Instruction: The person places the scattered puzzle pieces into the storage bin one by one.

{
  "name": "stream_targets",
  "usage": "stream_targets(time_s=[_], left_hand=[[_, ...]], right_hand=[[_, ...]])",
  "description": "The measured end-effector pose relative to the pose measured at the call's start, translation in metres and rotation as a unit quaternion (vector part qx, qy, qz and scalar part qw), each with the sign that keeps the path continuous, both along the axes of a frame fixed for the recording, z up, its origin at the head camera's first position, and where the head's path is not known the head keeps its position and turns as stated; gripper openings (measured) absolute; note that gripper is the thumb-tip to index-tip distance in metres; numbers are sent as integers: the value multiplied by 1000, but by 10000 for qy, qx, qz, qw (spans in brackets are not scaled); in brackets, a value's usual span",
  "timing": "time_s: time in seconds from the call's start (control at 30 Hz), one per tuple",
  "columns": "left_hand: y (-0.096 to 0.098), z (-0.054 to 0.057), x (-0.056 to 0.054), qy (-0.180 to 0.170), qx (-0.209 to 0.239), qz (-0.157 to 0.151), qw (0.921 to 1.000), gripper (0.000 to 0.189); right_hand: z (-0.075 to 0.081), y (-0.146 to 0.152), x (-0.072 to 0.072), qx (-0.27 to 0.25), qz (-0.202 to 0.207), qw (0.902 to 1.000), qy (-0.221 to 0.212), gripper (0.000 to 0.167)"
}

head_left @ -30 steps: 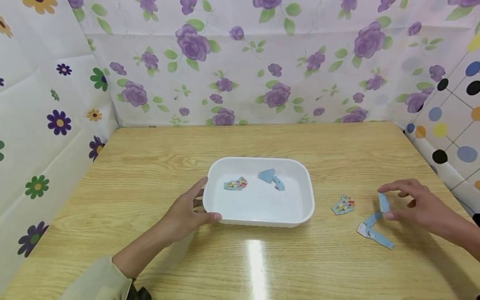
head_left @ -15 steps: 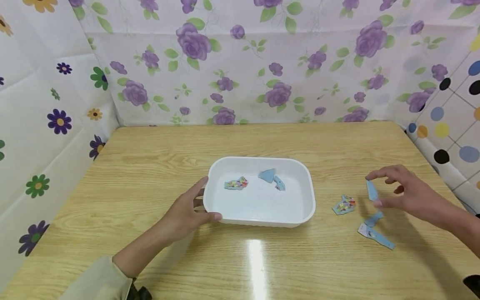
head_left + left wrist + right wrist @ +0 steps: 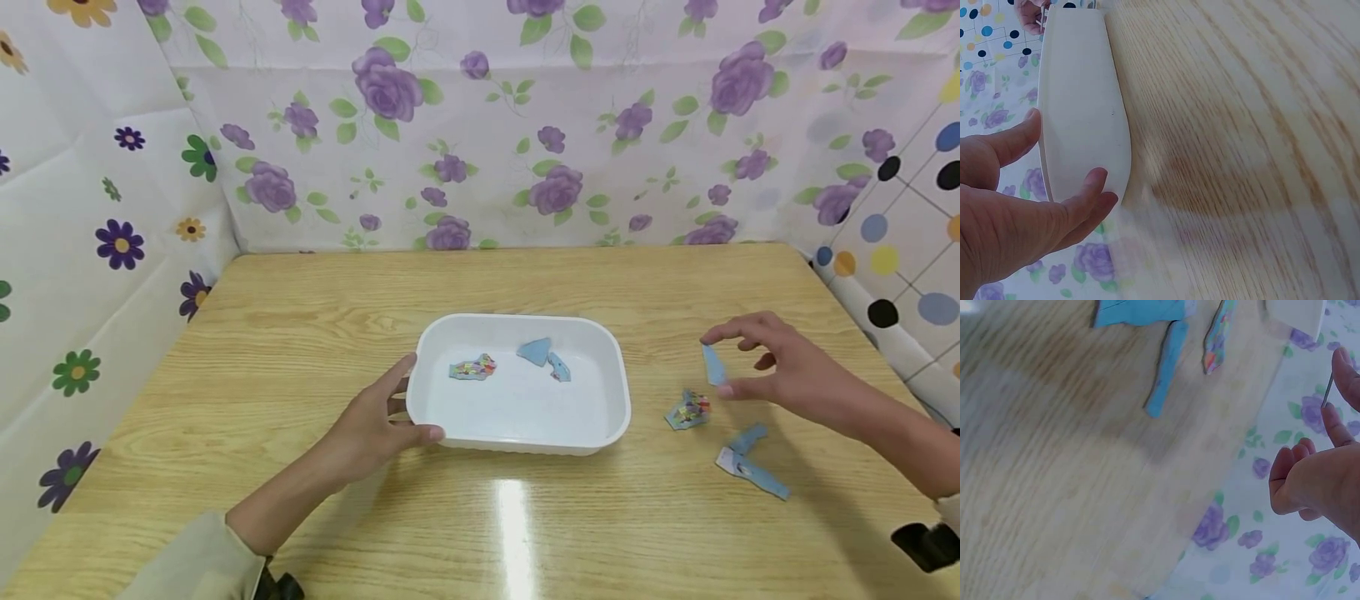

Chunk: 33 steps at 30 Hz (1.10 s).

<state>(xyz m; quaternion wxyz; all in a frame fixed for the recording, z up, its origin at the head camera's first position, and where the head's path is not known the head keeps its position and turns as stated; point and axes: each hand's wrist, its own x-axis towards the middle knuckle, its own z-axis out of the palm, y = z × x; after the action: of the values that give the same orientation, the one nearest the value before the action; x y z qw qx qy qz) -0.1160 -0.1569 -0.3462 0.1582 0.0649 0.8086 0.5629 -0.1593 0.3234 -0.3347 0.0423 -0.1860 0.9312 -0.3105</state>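
My left hand (image 3: 363,437) grips the left end of a white plastic tray (image 3: 517,412), thumb at the near corner and fingers along the outer wall. The left wrist view shows the fingertips against the tray's side (image 3: 1082,94). Between thumb and index finger, my right hand (image 3: 783,367) pinches a narrow light-blue puzzle piece (image 3: 714,365) above the table, to the right of the tray. From the right wrist it appears as a thin edge (image 3: 1328,391). Inside the tray lie a multicoloured piece (image 3: 471,367), a blue triangular piece (image 3: 533,352) and a curved blue piece (image 3: 559,368).
On the wooden table (image 3: 337,308), right of the tray, lie a colourful puzzle piece (image 3: 686,412), a short blue piece (image 3: 747,438) and a long blue piece (image 3: 757,477). Flowered sheeting (image 3: 480,125) hangs behind the table, with dotted sheeting (image 3: 915,250) at right.
My right hand has moved left and away from me, carrying the pinched blue puzzle piece from beside the loose pieces toward the tray. The left hand and tray stay put.
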Motion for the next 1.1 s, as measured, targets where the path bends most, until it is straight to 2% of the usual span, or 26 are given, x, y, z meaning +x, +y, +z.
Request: stream_targets(time_s=[0.27,0.8,1.1], left_hand=[[1,1,0,-22,33,14,10000,104],[1,2,1,-57,5,52,10000,103],[2,1,1,-54,15,45,10000,103]], right_hand=[[10,-19,-8,-84,139,9998,-126,53],[15,-39,-19,-302,254,9986,-346,54],[17,-64,-25,-583,544,9956,-500,53]])
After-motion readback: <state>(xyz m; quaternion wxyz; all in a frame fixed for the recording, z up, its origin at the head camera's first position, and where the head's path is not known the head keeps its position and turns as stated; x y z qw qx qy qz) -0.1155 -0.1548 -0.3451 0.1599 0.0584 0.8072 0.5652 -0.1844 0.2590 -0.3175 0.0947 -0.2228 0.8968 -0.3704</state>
